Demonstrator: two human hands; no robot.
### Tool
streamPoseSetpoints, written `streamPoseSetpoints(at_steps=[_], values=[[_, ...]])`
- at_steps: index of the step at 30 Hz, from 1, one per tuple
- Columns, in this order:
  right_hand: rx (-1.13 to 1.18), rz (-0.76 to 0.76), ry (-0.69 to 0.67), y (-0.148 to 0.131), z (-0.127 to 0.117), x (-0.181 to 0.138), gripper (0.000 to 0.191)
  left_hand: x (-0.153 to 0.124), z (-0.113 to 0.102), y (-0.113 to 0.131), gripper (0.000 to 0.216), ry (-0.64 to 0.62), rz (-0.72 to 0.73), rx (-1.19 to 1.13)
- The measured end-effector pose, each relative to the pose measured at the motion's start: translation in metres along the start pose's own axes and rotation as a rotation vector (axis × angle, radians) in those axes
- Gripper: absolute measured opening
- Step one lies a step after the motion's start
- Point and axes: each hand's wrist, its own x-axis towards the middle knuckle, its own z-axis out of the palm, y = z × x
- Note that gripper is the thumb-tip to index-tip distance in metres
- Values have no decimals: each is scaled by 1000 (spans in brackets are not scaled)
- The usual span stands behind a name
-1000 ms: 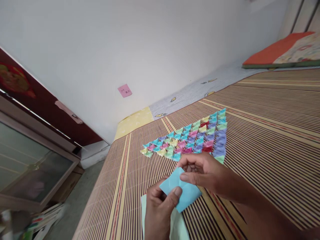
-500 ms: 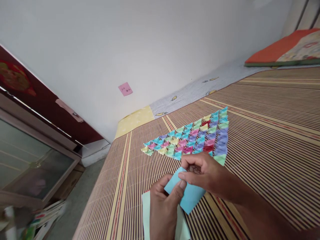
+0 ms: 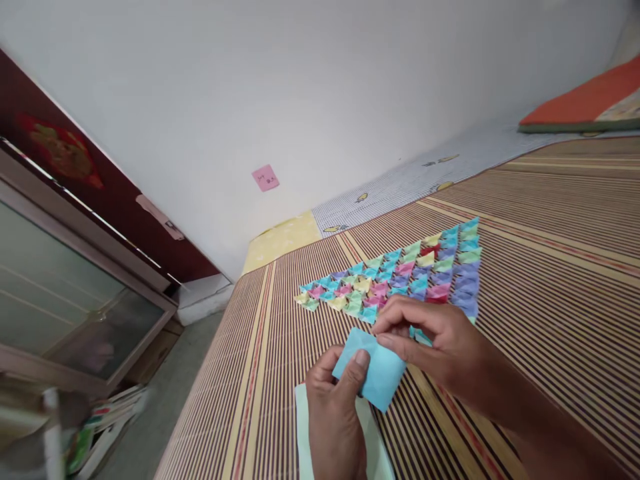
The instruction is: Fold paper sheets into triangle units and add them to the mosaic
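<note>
Between my two hands is a light blue sheet of paper (image 3: 383, 380), folded and tilted over the mat. My left hand (image 3: 340, 413) pinches its left side, thumb on top. My right hand (image 3: 430, 340) has thumb and forefinger closed at the paper's upper right edge. Beneath my left hand lies a pale green paper (image 3: 303, 427), partly covered by it. Just beyond my hands, many small folded paper pieces (image 3: 380, 273) in blue, green, yellow, pink, purple and red are laid out in a large triangle; my right hand hides part of its near edge.
Everything lies on a striped bamboo mat (image 3: 225, 400) over a bed. A pink note (image 3: 265, 178) is stuck on the white wall (image 3: 320, 100). An orange-edged folded quilt (image 3: 580, 100) rests at the far right. To the left are a glass-panelled cabinet (image 3: 75, 293) and the floor (image 3: 175, 387).
The blue paper has turned and lies flatter to view. My right thumb and forefinger have shifted to its upper right edge. The whole view has swung slightly left.
</note>
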Motion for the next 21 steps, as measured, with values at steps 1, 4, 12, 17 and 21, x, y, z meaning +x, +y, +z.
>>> streamPoseSetpoints(at_steps=[1,4,12,17,21], values=[[-21,-25,12,-1,1,0,13,0,0,0,28,0,5,7],[-62,-80,26,-1,2,0,14,0,1,-1,29,-8,12,23],[-107,-102,-3,0,2,-1,14,1,0,-3,31,-27,16,35],[-110,-88,5,0,2,1,13,-1,1,0,30,-49,25,71],[-31,25,1,2,4,1,9,-3,5,2,31,-33,14,43]])
